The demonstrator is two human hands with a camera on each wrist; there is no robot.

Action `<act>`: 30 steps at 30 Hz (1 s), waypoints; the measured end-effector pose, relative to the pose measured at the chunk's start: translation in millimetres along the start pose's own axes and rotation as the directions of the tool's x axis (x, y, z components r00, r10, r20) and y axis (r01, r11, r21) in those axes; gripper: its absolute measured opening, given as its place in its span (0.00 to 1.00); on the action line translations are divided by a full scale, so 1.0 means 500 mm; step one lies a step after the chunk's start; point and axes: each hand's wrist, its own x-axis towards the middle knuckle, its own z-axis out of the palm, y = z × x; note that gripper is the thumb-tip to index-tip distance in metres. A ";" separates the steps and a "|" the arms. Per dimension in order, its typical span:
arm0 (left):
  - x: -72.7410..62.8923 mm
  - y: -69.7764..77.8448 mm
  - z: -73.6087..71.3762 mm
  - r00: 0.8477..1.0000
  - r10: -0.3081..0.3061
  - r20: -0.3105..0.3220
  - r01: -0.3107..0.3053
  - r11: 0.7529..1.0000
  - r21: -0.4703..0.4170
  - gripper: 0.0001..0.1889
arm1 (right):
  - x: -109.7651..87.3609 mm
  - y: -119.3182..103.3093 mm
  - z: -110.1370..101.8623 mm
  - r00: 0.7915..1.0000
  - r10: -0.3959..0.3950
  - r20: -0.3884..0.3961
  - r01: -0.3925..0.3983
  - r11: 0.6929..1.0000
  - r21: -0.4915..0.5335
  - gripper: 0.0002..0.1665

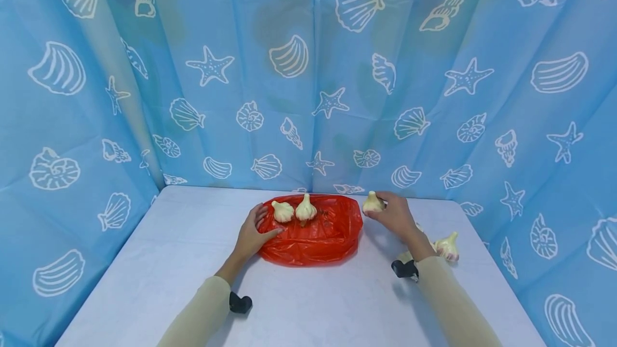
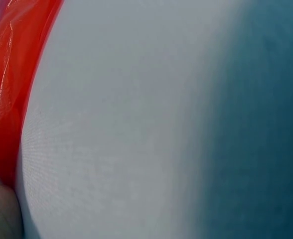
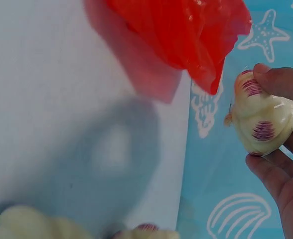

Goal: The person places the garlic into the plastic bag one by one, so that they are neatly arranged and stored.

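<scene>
A red plastic bag [image 1: 308, 253] lies spread on the table with two garlic bulbs on it: one garlic bulb [image 1: 283, 211] tilted, the other garlic bulb [image 1: 306, 209] with its stem up. My left hand [image 1: 253, 234] grips the bag's left edge, thumb over the red plastic. Just off the bag's right side, my right hand [image 1: 397, 217] holds a garlic bulb [image 1: 373, 203] between thumb and fingers. In the right wrist view that garlic bulb [image 3: 263, 117] shows purple streaks and a root end, raised above the table. Only a sliver of the left hand [image 2: 2, 211] shows in the left wrist view.
More garlic, including one bulb [image 1: 448, 247], lies on the right of the white table [image 1: 193, 229], partly hidden behind the right forearm. A blue curtain [image 1: 308, 95] with white shell prints surrounds the back and sides. Black straps sit on both wrists.
</scene>
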 end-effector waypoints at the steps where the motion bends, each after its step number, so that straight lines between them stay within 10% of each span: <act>1: 0.000 0.000 -0.001 1.000 -0.001 -0.002 0.001 1.000 0.001 0.49 | 0.003 -0.008 0.001 1.000 -0.002 -0.002 0.002 1.000 0.009 0.38; 30: 0.001 -0.006 0.001 1.000 0.019 -0.007 -0.019 0.999 -0.027 0.49 | 0.050 -0.125 0.091 0.997 -0.074 -0.012 0.075 0.991 0.108 0.34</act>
